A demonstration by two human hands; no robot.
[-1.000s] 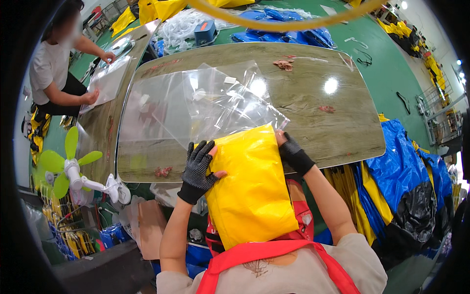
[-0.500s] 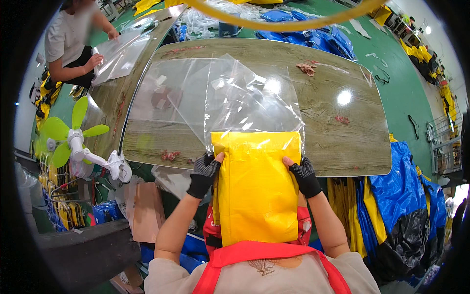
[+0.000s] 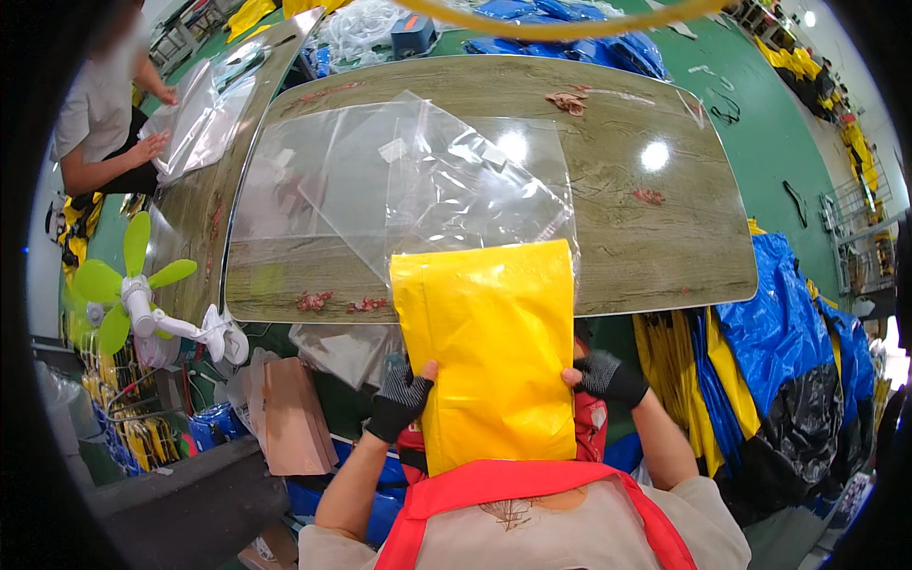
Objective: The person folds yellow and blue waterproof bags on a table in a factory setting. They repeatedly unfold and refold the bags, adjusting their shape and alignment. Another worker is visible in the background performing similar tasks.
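A flat folded yellow item (image 3: 492,351) stands upright at the near edge of the wood-patterned table (image 3: 655,218). Its top end sits inside the mouth of a clear plastic bag (image 3: 427,180) that lies spread on the table. My left hand (image 3: 401,401), in a dark glove, grips the item's lower left edge. My right hand (image 3: 608,376), also gloved, holds its lower right edge. Both hands are below the table edge, close to my red apron (image 3: 513,480).
A green clip-on fan (image 3: 128,285) is at the table's left corner, a brown paper bag (image 3: 293,418) below it. Another person (image 3: 104,114) handles clear bags at a second table, far left. Blue and yellow bundles (image 3: 760,361) hang at my right; more lie beyond the table.
My hands slid down from the yellow item's upper corners to its lower edges, and the item's top has gone further into the clear bag.
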